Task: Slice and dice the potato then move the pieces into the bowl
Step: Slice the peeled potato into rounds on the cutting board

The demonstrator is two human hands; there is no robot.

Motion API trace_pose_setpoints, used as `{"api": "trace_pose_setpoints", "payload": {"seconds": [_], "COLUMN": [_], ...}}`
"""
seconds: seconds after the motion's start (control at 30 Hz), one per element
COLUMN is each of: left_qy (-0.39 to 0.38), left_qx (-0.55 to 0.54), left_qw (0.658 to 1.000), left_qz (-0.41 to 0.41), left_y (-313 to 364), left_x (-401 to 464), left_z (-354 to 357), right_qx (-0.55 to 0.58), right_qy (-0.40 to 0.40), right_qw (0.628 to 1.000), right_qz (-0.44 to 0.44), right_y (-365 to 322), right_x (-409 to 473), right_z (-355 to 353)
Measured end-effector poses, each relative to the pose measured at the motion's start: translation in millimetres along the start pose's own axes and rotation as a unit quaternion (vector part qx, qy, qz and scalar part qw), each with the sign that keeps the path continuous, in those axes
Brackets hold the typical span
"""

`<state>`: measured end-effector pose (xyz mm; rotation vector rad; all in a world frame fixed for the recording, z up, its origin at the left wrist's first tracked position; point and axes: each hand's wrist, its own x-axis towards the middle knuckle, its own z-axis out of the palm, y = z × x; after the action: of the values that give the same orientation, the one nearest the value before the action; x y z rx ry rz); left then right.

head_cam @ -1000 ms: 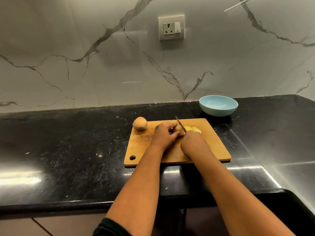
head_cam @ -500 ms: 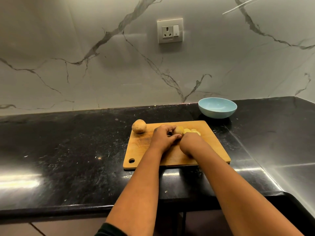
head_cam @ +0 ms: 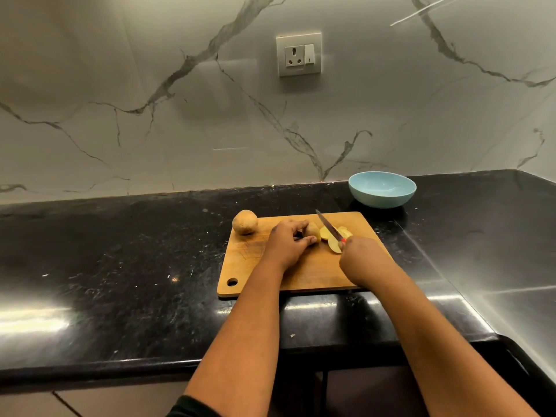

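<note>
Now left hand (head_cam: 285, 245) grips potato (head_cam: 313, 231); right hand (head_cam: 361, 260) clutches knife (head_cam: 329, 226) over slices (head_cam: 334, 239).

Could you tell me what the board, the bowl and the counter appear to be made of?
Board: probably wood or bamboo, matte, with visible grain and cut marks.
Bowl: pale blue, smooth with a soft sheen; plastic, melamine or glazed ceramic, hard to tell.
Counter: likely polished black stone such as granite, speckled and mirror-glossy.

A pale blue bowl (head_cam: 382, 189) is being shown at centre right on a black speckled counter (head_cam: 120, 251). White marble with grey veins is covering the wall (head_cam: 150, 100). The board (head_cam: 316, 272) is being seen as orange-brown, the slices (head_cam: 326, 233) pale yellow.
</note>
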<state>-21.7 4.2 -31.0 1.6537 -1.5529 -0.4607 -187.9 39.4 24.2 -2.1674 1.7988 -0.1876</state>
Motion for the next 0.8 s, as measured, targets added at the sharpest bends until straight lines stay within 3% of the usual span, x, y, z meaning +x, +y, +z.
{"api": "trace_pose_setpoints", "payload": {"seconds": [0.17,0.37,0.8], "left_qy": [0.011,0.017,0.020], "left_qx": [-0.008,-0.003,-0.013], "left_qw": [1.000,1.000,1.000], "left_qz": [0.005,0.006,0.017], "left_y": [0.5,0.8,0.8], "left_x": [-1.6,-1.3,-0.7], "left_z": [-0.2,0.6,-1.4], "right_qx": [0.072,0.072,-0.043], "right_qy": [0.010,0.011,-0.040], "right_qw": [0.996,0.996,0.998], "right_qz": [0.042,0.049,0.032], "right_y": [-3.5,-8.5,-31.7], "right_x": [15.3,19.0,29.9], "right_z": [29.7,31.4,20.9]}}
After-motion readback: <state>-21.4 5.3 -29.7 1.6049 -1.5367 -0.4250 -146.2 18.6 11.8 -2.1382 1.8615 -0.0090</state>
